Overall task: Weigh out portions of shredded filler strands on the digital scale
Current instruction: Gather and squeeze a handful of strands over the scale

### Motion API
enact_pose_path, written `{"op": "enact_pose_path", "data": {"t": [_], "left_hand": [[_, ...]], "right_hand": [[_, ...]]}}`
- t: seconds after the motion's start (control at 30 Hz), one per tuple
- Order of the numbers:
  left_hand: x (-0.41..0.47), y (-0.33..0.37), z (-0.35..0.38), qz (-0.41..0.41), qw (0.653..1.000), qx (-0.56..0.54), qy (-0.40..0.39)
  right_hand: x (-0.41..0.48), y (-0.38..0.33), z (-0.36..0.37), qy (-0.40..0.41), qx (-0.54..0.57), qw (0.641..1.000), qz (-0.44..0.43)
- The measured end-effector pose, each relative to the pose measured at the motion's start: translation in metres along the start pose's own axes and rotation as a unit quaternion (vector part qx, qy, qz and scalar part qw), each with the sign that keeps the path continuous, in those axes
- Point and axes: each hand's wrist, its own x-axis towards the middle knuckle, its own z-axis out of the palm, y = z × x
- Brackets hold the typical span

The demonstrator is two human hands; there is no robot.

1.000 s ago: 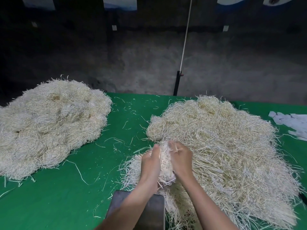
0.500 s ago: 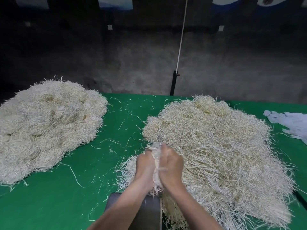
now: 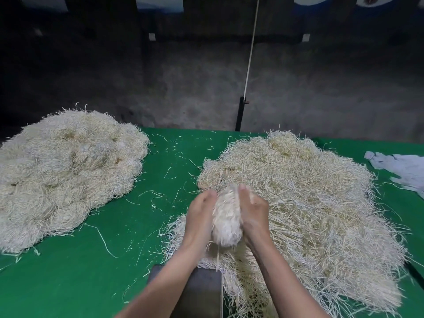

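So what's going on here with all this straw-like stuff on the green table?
A person is portioning out shredded strands. The left hand and right hand cup a compact bundle between them, just above the near edge of the big heap. A dark scale sits below the wrists, and the part that shows is bare. A second heap lies apart on the left.

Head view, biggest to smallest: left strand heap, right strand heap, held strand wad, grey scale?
Right pale strand heap; left pale strand heap (cropped, near tie).
Dark grey scale and held strand wad: scale half-hidden, unranked.
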Motion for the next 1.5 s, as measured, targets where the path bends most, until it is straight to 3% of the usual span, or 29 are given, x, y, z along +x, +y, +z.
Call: {"op": "enact_pose_path", "data": {"t": [0.07, 0.13, 0.23, 0.3, 0.33, 0.47, 0.63, 0.77, 0.87, 0.9, 0.97, 1.03, 1.13, 1.23, 1.27, 1.33, 1.4, 1.47, 1.5], "left_hand": [[-0.018, -0.007, 0.007, -0.06, 0.998, -0.022, -0.029], [-0.016, -0.01, 0.013, -0.126, 0.984, -0.122, -0.044], [0.009, 0.003, 0.01, -0.12, 0.977, -0.158, 0.076], [0.016, 0.007, 0.008, -0.083, 0.979, -0.101, 0.153], [0.014, 0.001, 0.01, -0.078, 0.983, -0.074, 0.148], [-0.007, -0.01, 0.021, -0.118, 0.991, -0.042, 0.04], [0.008, 0.001, 0.017, -0.12, 0.987, -0.067, 0.089], [0.001, -0.007, 0.019, -0.13, 0.991, 0.007, 0.024], [0.004, -0.003, 0.014, -0.097, 0.992, -0.058, 0.061], [0.004, -0.003, 0.014, -0.076, 0.993, -0.046, 0.074], [0.001, -0.003, 0.016, -0.052, 0.997, -0.034, 0.038], [0.003, -0.004, 0.015, -0.069, 0.997, -0.037, -0.013], [0.001, -0.006, 0.004, -0.095, 0.981, -0.135, -0.1], [-0.012, -0.018, 0.006, -0.017, 0.995, -0.075, -0.064], [-0.018, -0.019, 0.013, -0.043, 0.993, -0.092, -0.067], [-0.011, -0.02, 0.025, -0.095, 0.985, -0.142, -0.034], [0.007, -0.019, 0.023, -0.116, 0.981, -0.147, 0.052], [0.021, -0.022, 0.016, -0.092, 0.982, -0.094, 0.138], [0.02, -0.028, 0.015, -0.09, 0.985, -0.043, 0.141]], "right_hand": [[0.004, -0.003, 0.003, 0.046, 0.061, 0.996, 0.046], [-0.001, 0.001, 0.002, 0.06, -0.039, 0.997, -0.03], [-0.039, 0.016, 0.011, 0.011, -0.237, 0.961, -0.145], [-0.059, 0.021, 0.022, -0.031, -0.303, 0.93, -0.205], [-0.057, 0.018, 0.024, -0.033, -0.31, 0.925, -0.217], [-0.025, 0.006, 0.008, 0.016, -0.191, 0.975, -0.111], [-0.045, 0.016, 0.025, -0.002, -0.251, 0.958, -0.139], [-0.028, 0.012, 0.011, 0.041, -0.178, 0.975, -0.123], [-0.036, 0.015, 0.015, 0.001, -0.055, 0.997, -0.061], [-0.039, 0.017, 0.016, -0.025, -0.051, 0.995, -0.079], [-0.04, 0.018, 0.016, -0.073, -0.168, 0.97, -0.162], [-0.033, 0.014, 0.016, -0.085, -0.245, 0.947, -0.192], [-0.004, 0.008, 0.002, 0.011, -0.101, 0.99, -0.097], [0.013, 0.002, -0.008, 0.139, 0.039, 0.989, 0.02], [0.012, 0.001, -0.004, 0.143, 0.026, 0.989, 0.017], [-0.004, 0.011, 0.01, 0.091, -0.133, 0.986, -0.051], [-0.032, 0.033, 0.022, 0.048, -0.307, 0.941, -0.13], [-0.056, 0.041, 0.028, 0.005, -0.34, 0.927, -0.154], [-0.056, 0.04, 0.026, -0.006, -0.326, 0.934, -0.144]]}}
